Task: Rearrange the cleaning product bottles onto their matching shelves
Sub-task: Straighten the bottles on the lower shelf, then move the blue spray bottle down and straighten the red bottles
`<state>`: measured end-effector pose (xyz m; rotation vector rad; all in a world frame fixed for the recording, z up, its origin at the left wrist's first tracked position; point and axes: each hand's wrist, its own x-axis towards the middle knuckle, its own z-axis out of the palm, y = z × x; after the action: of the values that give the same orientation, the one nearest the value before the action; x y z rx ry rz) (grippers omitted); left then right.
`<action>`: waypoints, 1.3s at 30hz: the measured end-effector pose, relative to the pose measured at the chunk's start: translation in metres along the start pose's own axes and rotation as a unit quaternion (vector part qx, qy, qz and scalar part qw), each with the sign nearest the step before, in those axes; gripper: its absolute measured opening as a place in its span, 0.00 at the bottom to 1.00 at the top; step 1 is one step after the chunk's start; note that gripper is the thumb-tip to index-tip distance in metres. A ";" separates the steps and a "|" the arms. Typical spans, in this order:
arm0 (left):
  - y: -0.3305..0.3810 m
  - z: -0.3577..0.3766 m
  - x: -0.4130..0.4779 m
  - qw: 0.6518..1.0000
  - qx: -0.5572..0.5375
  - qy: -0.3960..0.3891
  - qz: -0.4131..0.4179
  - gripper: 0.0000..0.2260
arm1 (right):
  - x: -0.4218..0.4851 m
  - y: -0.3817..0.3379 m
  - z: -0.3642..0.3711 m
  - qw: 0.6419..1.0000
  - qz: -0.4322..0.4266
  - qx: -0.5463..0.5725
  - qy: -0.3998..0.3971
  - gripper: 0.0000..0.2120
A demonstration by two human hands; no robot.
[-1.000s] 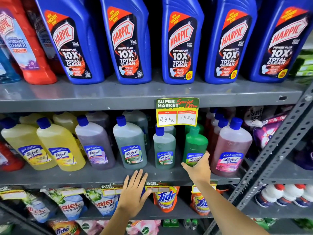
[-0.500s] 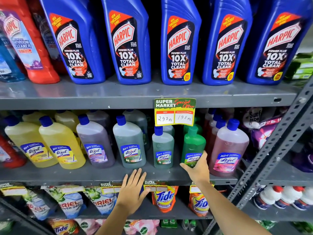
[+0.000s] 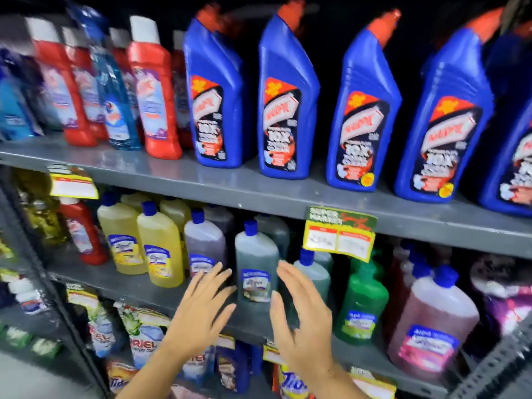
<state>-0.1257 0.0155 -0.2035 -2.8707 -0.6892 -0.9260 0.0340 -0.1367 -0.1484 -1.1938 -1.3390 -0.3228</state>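
My left hand (image 3: 201,309) and right hand (image 3: 302,321), fingers spread and empty, flank the grey-green bottle (image 3: 256,263) on the middle shelf (image 3: 161,295); purple bottle (image 3: 204,243) at nine o'clock, smaller bottle (image 3: 315,272) at three.

5 big blue plastic toilet-cleaner bottles w/ orange-red angled caps (image 3: 218,93) on top shelf, front row. approx 4 red bottles w/ white caps (image 3: 152,90) beside them, blurred, plus 1 more red on mid shelf. 2 yellow liquid bottles w/ blue caps (image 3: 159,246) in front, more behind. 1 bright green bottle (image 3: 364,300). 2 yellow-edged price tags (image 3: 339,234). 2 bare hands (image 3: 201,309).
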 end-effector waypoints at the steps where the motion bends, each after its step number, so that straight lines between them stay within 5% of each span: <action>1: -0.013 -0.022 0.001 1.000 0.017 0.022 -0.012 0.18 | 0.022 -0.013 0.010 0.999 -0.047 0.026 -0.007 0.17; 5: -0.064 -0.109 -0.002 0.990 0.082 0.080 -0.084 0.19 | 0.100 -0.057 0.058 0.985 -0.163 0.043 -0.047 0.17; 13: -0.174 -0.229 -0.059 0.973 0.151 0.084 -0.152 0.23 | 0.179 -0.105 0.203 0.971 -0.148 -0.011 -0.186 0.24; 20: -0.268 -0.292 -0.058 0.974 0.191 0.058 -0.105 0.22 | 0.225 -0.122 0.305 0.989 -0.096 -0.032 -0.105 0.25; 34: -0.380 -0.256 0.050 0.994 0.101 0.008 -0.042 0.22 | 0.297 -0.093 0.366 0.990 -0.028 -0.132 -0.050 0.23; 39: -0.382 -0.242 0.053 0.996 0.054 0.060 -0.044 0.23 | 0.330 -0.098 0.391 0.985 0.012 -0.168 -0.036 0.30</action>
<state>-0.3827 0.3379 -0.0087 -2.6852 -0.8318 -1.0296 -0.1685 0.2750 0.0978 -1.5128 -1.3664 -0.5060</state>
